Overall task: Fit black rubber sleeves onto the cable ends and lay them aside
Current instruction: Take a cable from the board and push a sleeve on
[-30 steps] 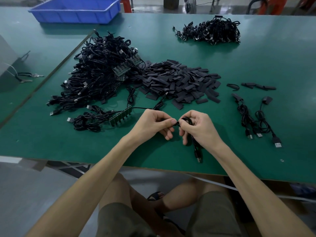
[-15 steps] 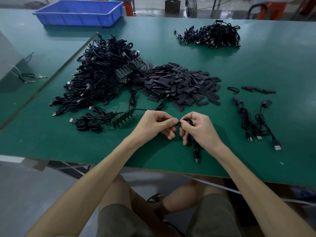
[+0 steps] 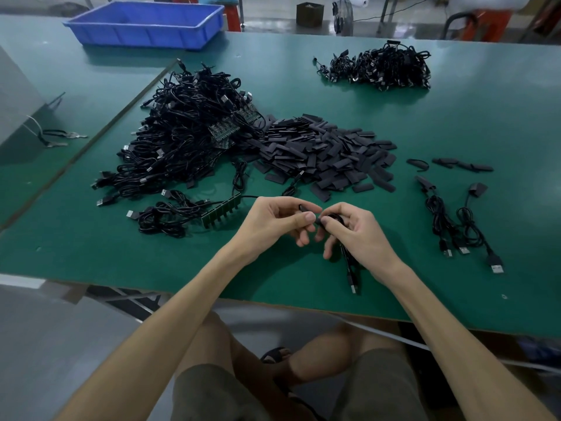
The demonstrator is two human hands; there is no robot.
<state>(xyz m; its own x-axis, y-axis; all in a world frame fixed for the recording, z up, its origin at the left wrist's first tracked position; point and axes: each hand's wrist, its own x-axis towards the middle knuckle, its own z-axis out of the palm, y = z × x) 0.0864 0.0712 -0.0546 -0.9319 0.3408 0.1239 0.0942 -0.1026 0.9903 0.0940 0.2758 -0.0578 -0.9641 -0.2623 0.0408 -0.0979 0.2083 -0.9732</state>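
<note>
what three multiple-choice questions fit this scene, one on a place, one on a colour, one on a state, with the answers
1. Where is the blue bin?
A. at the far left, beyond the big heap of cables
B. on the floor
C. on the person's lap

2. What colour is the table top?
A. green
B. white
C. brown

3. What are the left hand and right hand doing?
A. lying flat
B. both pinching one black cable between them
C. lifting the bin

Answers:
1 A, the bin sits far back on the left, past the heap.
2 A, the bare top is green.
3 B, thumbs and fingers close on the cable, whose loose end trails below the right hand.
</note>
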